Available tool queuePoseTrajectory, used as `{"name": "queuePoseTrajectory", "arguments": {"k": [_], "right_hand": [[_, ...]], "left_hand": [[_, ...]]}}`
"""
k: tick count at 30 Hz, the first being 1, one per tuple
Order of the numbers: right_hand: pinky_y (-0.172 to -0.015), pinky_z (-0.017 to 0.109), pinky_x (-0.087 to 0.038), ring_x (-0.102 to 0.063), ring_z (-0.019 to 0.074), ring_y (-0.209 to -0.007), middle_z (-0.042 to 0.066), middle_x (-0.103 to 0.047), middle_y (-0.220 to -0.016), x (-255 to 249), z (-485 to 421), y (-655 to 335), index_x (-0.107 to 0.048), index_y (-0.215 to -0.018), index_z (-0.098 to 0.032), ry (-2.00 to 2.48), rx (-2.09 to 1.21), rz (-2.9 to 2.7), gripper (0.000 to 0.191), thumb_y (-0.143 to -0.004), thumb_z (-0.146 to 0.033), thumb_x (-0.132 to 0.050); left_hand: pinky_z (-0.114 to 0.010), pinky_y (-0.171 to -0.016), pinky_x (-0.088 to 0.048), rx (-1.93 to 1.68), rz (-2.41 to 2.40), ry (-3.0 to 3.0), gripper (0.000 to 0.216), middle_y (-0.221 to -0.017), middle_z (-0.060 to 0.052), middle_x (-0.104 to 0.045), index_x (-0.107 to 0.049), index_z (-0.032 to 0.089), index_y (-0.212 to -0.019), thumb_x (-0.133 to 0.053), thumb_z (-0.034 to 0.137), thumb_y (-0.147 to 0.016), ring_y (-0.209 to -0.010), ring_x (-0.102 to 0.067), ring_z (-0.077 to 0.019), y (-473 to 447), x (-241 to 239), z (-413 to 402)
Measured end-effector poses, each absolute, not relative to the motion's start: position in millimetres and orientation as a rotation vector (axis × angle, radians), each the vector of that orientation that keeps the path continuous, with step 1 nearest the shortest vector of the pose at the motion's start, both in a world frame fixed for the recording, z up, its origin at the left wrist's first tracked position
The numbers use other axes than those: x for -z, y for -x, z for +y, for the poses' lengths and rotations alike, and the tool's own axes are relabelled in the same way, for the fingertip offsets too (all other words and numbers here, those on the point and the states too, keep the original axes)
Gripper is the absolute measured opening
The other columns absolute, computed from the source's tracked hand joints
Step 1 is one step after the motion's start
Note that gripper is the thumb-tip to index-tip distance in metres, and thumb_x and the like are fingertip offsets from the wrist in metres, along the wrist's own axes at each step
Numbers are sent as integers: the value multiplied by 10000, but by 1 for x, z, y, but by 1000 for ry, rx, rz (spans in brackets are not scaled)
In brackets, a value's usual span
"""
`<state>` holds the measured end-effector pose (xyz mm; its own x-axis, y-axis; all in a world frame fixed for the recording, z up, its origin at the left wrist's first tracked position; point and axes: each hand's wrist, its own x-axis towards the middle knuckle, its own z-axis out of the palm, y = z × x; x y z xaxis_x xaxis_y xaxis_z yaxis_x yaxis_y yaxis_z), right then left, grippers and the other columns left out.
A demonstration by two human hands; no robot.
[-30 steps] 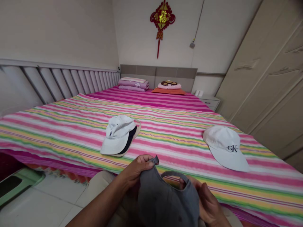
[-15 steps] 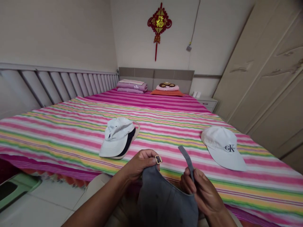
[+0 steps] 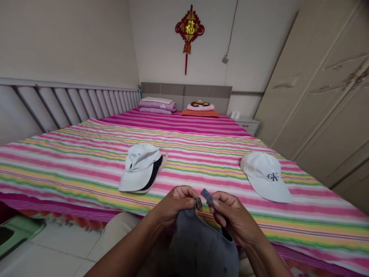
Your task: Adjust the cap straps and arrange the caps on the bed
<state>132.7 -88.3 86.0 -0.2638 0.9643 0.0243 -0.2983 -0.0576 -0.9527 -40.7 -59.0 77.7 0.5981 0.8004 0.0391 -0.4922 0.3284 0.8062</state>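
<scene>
A dark grey cap [image 3: 206, 246] hangs between my hands above my lap, its back opening facing up. My left hand [image 3: 177, 204] pinches the cap's edge beside a small metal buckle [image 3: 198, 203]. Between the thumb and fingers of my right hand [image 3: 230, 211] is the cap's loose grey strap [image 3: 206, 195], its end sticking out toward the buckle with a small gap between them. On the bed to the left lies a stack of caps, a white cap [image 3: 141, 165] on top of a dark one [image 3: 154, 174] and a beige one. A white cap with "CK" lettering [image 3: 266, 177] rests at the right.
The bed wears a striped cover [image 3: 86, 161]; folded bedding [image 3: 158, 105] and a pillow pile [image 3: 200, 108] are at its head. A metal railing [image 3: 77, 107] runs along the left. A green stool [image 3: 23, 232] stands on the floor at lower left, a wardrobe [image 3: 317, 100] at right.
My right hand has moved left and up, bringing the strap's end close to the buckle. The buckle has turned in my left fingers. The view has shifted slightly to the right.
</scene>
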Motion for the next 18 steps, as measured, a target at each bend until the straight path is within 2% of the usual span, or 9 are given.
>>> {"name": "queuePoseTrajectory", "arguments": {"k": [3, 6, 9, 13, 18], "right_hand": [[-350, 172, -102, -231, 4, -314, -38, -536, -493, -82, -91, -124, -582, -734, -136, 804, -1640, -1091, 219, -685, -334, -660], [-336, 170, -87, -179, 11, -300, -85, -426, -376, -76, -92, -118, -539, -680, -143, 783, -1675, -1054, 240, -707, -357, -643], [-327, 163, -86, -144, 13, -295, -111, -339, -325, -71, -92, -115, -497, -634, -155, 753, -1743, -996, 270, -722, -375, -627], [-321, 153, -99, -145, 7, -291, -114, -327, -333, -65, -91, -114, -509, -644, -146, 683, -1873, -958, 256, -724, -360, -625], [-314, 155, -70, -127, 2, -289, -113, -327, -339, -59, -89, -115, -534, -659, -133, 699, -1927, -972, 254, -701, -360, -641]], "left_hand": [[-163, -495, -422, -897, 411, -815, 217, -615, -38, -654, -628, 103, -671, -766, 191, -528, -514, -580, -88, 38, -74, -61], [-141, -450, -393, -910, 410, -787, 234, -583, -31, -644, -618, 102, -661, -775, 191, -511, -483, -566, -78, 35, -70, -63], [-142, -468, -409, -923, 373, -768, 243, -593, -32, -651, -604, 108, -673, -773, 184, -517, -502, -584, -84, 33, -67, -64], [-176, -527, -453, -948, 345, -744, 222, -630, -48, -667, -593, 113, -713, -747, 161, -561, -543, -609, -104, 32, -62, -63], [-184, -508, -451, -939, 366, -732, 216, -604, -59, -662, -591, 105, -695, -746, 177, -562, -522, -606, -116, 31, -59, -65]]}}
